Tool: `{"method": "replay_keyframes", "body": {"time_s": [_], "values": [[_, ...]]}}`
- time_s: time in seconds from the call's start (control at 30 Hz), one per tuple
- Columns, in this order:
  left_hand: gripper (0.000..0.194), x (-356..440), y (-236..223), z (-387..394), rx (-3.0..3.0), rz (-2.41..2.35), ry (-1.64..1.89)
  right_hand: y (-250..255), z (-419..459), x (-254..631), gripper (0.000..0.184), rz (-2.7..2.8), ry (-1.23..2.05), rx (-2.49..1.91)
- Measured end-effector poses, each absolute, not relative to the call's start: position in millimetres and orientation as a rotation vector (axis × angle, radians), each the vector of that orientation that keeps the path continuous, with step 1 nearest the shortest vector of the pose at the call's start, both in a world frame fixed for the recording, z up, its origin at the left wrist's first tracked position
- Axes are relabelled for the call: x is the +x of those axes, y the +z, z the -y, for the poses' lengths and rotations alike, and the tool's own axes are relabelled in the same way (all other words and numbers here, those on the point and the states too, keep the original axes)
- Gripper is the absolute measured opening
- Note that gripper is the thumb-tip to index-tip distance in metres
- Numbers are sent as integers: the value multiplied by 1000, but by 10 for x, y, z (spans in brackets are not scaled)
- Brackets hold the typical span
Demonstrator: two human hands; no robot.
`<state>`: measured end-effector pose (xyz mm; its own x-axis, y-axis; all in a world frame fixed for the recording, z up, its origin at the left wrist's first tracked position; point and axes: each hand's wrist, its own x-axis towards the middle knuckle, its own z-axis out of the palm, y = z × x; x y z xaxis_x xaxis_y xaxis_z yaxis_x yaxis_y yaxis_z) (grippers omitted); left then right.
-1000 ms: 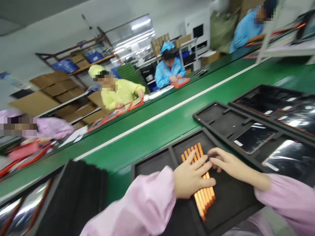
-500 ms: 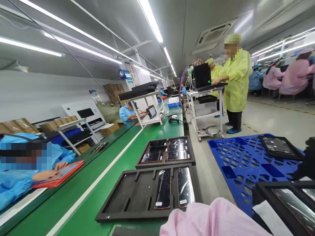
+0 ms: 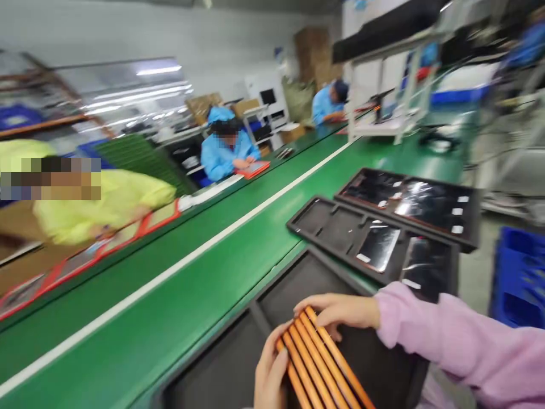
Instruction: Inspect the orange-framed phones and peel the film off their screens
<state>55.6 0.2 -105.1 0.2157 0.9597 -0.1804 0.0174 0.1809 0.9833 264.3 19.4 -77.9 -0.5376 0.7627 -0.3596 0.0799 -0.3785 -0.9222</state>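
A stack of orange-edged flat pieces [image 3: 317, 363] stands on edge in the black foam tray [image 3: 238, 363] right in front of me. My left hand [image 3: 269, 372] curls round the stack's near left side. My right hand [image 3: 340, 311], in a pink sleeve, lies over the stack's far end with its fingers pressed on the top edges. Both hands hold the stack together.
A green conveyor belt [image 3: 179, 295] with a white line runs away to the upper right. Two more black trays [image 3: 323, 218] with glossy dark panels lie behind mine. Across the belt, people in yellow and blue coats work on red-framed items. A blue pallet [image 3: 517, 272] is at right.
The camera swung up toward the hall half a second ago and has dropped back to the tray. The hands are again on the orange stack, gripping its end and side.
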Motion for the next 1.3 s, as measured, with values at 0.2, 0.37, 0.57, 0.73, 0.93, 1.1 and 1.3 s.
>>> {"method": "replay_keyframes", "body": {"time_s": [0.2, 0.37, 0.57, 0.73, 0.93, 1.1, 1.3], "values": [[55, 570, -1012, -4, 988, -845, 853, -789, -212, 2753, 69, 1281, 2025, -1173], [62, 572, -1020, 25, 1011, -770, 852, -780, -162, 2760, 71, 1268, 2022, -1260], [67, 560, -1064, 23, 1054, -718, 866, -773, -176, 2834, 73, 1440, 1990, -1225], [68, 572, -1033, 18, 996, -739, 832, -761, -195, 2826, 77, 1499, 1951, -1292], [70, 560, -1013, 9, 980, -708, 788, -735, -194, 2831, 76, 1549, 1945, -1296], [75, 543, -1036, 5, 1081, -664, 747, -716, -189, 2850, 74, 1527, 1961, -1314], [86, 536, -1058, 14, 1108, -653, 741, -723, -197, 2865, 80, 1474, 2060, -1178]]}}
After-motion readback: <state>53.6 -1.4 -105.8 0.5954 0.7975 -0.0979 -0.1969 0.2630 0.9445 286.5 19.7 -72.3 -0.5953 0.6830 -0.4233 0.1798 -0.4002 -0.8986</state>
